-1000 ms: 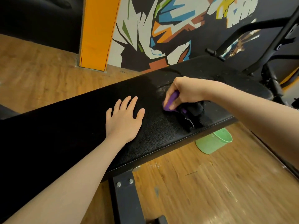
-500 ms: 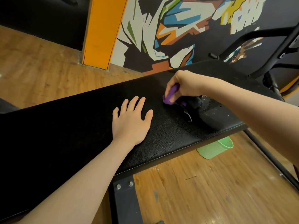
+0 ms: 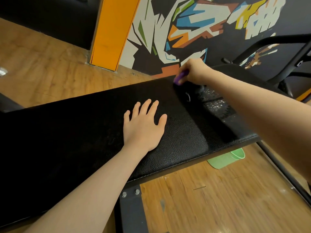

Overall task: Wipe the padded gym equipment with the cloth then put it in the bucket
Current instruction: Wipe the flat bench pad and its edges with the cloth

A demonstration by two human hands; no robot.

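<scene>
On the far edge of the black padded surface (image 3: 176, 145), the right hand (image 3: 193, 71) curls its fingers round a dark cloth (image 3: 193, 89) with a purple part, pressing it to the pad beside a wet, glistening patch (image 3: 217, 105). Nearer, the left hand (image 3: 143, 128) lies flat, fingers spread, holding nothing. Below the pad's right end, a green bucket (image 3: 225, 158) sits on the wooden floor (image 3: 218, 199).

Bench pad (image 3: 176, 140): black, pebbled leather grain; cloth (image 3: 180, 78): purple; bucket (image 3: 225, 158): pale green; floor (image 3: 218, 199): brown wood-grain; pillar (image 3: 111, 31): orange; wall mural (image 3: 193, 31): angular white, blue, orange, green, yellow shapes on black.
</scene>
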